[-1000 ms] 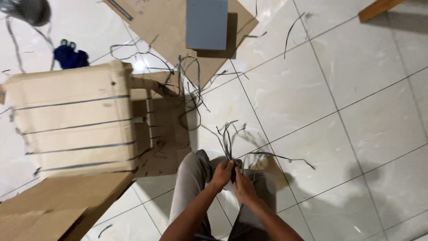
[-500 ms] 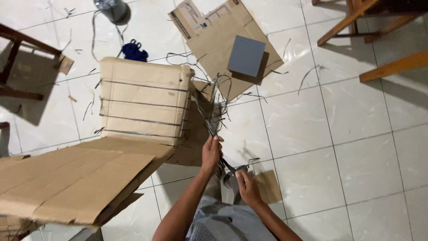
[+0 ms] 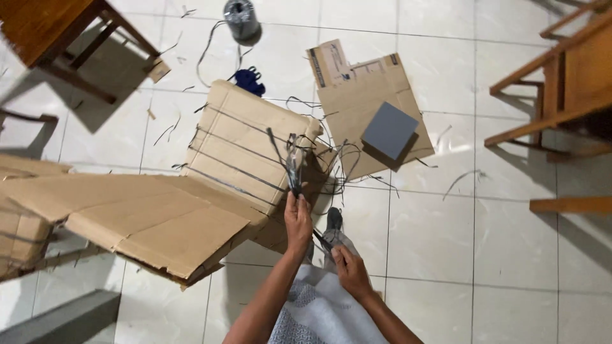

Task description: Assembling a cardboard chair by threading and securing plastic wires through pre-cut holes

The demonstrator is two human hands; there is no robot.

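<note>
My one view sits on the head, looking steeply down past both forearms onto the tiled floor (image 3: 510, 255), from standing height; no second view overlaps it.

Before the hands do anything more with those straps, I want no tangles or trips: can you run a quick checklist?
1. Left hand grips the bunch of dark straps: ok, fist closed round the lower end, straps standing up from it.
2. Right hand has hold of the strap end: ok, closed on a dark strip running from the left hand; what else it holds, cannot tell.
3. Straps free of the strapped cardboard bundle: cannot tell, they overlap it in view.
4. Floor by the feet free of loose strap: not ok, loops lie beside the bundle.
5. Grey square out of the way: ok, on the flat cardboard sheet.
</note>
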